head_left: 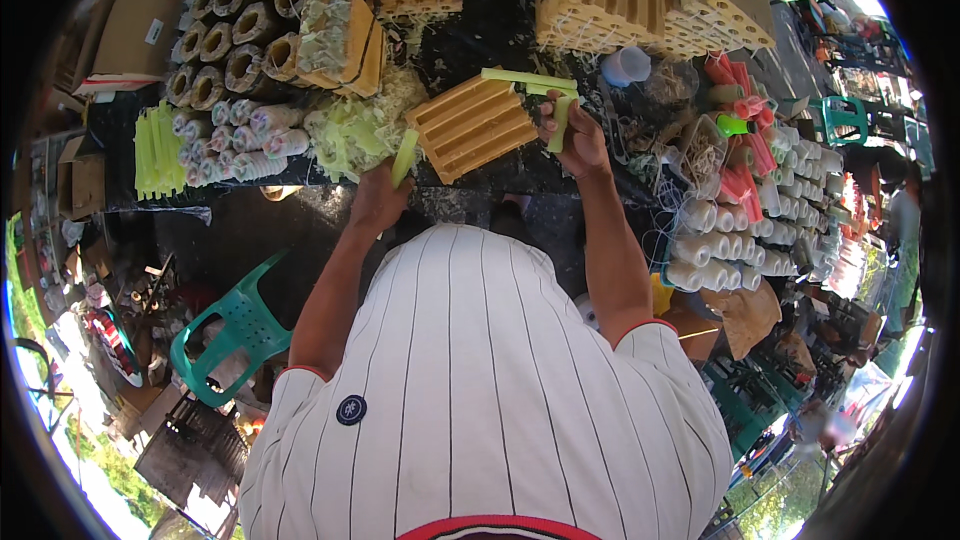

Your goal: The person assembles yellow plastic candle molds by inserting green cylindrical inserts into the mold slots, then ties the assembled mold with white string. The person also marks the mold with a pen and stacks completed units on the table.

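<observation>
At centre frame, a ridged yellow block (472, 126) lies on the dark table (480, 20). My left hand (378, 198) has its fingers clamped on a pale green strip (404, 157); my right hand (578, 135) grips another green strip (560, 123). I judge I'm mid-loading strips; seating them wants careful alignment with the grooves

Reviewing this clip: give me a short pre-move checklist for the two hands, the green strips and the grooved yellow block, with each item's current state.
1. Left hand grips a green strip: ok.
2. Right hand holds a second green strip: ok.
3. Grooved yellow block lies on the dark table between both hands: ok.
4. Long green strip rests along the block's far edge: ok.
5. Whether the block's grooves are free of debris: cannot tell.
6. Space around the block: not ok, with a pale green heap of scraps close on its left.
</observation>
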`<action>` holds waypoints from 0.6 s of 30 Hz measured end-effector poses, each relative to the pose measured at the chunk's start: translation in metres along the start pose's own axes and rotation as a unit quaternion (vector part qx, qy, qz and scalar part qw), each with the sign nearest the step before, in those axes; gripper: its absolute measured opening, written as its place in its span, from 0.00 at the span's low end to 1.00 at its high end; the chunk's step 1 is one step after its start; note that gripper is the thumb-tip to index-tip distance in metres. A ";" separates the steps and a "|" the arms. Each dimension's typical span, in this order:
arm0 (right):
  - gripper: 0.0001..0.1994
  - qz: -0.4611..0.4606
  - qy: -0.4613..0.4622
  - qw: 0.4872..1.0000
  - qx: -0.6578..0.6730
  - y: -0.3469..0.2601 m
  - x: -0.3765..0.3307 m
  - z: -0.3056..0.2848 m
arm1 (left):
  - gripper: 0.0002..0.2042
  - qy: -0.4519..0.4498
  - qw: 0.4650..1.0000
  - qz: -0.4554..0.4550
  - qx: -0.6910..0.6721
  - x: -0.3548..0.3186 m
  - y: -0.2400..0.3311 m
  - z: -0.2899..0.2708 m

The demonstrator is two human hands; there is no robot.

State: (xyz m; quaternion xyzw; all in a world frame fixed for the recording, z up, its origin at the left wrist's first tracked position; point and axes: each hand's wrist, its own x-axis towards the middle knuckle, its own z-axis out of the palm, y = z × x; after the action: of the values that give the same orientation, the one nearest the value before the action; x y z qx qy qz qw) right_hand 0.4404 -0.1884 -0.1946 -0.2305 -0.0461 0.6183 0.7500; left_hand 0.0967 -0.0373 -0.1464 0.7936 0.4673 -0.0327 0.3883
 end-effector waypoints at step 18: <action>0.20 -0.079 0.347 0.621 -0.698 0.034 -0.022 -0.031 | 0.11 0.036 0.908 0.320 0.267 0.186 0.150 0.088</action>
State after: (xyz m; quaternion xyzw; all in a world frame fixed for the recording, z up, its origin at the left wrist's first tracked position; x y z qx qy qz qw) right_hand 0.4156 -0.2135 -0.2310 -0.8777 -0.2186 0.2126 0.3696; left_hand 0.3436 0.0001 -0.1968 0.9753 0.1755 -0.0013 0.1337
